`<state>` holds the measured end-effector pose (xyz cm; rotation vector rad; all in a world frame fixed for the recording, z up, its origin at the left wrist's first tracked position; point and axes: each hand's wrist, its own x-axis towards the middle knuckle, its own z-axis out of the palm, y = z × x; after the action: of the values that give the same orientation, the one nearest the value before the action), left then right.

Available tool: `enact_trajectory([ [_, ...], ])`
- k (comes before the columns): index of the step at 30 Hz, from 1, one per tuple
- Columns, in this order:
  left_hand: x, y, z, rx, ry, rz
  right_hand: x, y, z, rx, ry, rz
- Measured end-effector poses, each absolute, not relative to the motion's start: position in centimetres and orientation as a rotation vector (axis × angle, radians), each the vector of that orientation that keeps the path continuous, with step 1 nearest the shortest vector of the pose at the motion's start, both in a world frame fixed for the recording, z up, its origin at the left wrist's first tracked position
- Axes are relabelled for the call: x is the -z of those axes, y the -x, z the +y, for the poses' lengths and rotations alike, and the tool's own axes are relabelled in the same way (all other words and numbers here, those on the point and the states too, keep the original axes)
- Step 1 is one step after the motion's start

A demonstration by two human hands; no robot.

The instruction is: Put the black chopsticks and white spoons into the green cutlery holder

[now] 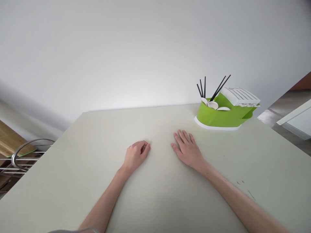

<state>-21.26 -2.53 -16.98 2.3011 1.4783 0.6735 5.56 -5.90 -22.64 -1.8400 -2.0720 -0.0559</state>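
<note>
Five fingers of the right hand (188, 151) lie spread, holding nothing, on the table (155, 124) near the holder (218, 117); the left hand (136, 154) curls closed, nothing visible inside.

The surface (155, 200) looks smooth and matt, with a few dark scuffs (251, 194) toward its right edge, and the wall (145, 48) behind its far edge has a flat matt finish. Near the far right corner, the utensil holder (218, 116) is smooth green plastic with a white plastic slotted top (241, 95), carrying smooth, glossy white spoons (213, 105) and dull black chopsticks (204, 86). Beyond the left edge, a rack (15, 158) of shiny polished metal holds a grained wooden board (12, 140).
</note>
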Motion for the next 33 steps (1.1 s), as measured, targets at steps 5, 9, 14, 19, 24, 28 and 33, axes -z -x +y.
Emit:
enact_trajectory([
  [5, 17.12, 21.25, -2.42, -0.664, -2.307, 1.473, 22.71, -5.81, -5.99, 0.048, 1.835, -2.075],
  [9, 17.17, 21.32, -2.39, -0.686, -2.305, 1.461, 22.71, -5.78, -5.96, 0.046, 1.817, -2.061],
  [14, 17.29, 21.38, -2.4, -0.714, -2.316, 1.447, 22.35, -5.69, -6.05, 0.004, 1.873, -2.083],
  [19, 17.36, 21.29, -2.41, -0.719, -2.318, 1.454, 22.27, -5.82, -6.09, -0.001, 1.86, -2.073],
  [24, 17.38, 21.23, -2.4, -0.725, -2.315, 1.449, 22.2, -5.91, -6.13, -0.01, 1.864, -2.083],
  [28, 17.5, 21.33, -2.27, -0.729, -2.309, 1.446, 22.2, -5.9, -6.14, -0.012, 1.849, -2.072],
  [33, 17.63, 21.51, -2.21, -0.724, -2.306, 1.445, 22.25, -5.9, -6.12, -0.016, 1.835, -2.062],
])
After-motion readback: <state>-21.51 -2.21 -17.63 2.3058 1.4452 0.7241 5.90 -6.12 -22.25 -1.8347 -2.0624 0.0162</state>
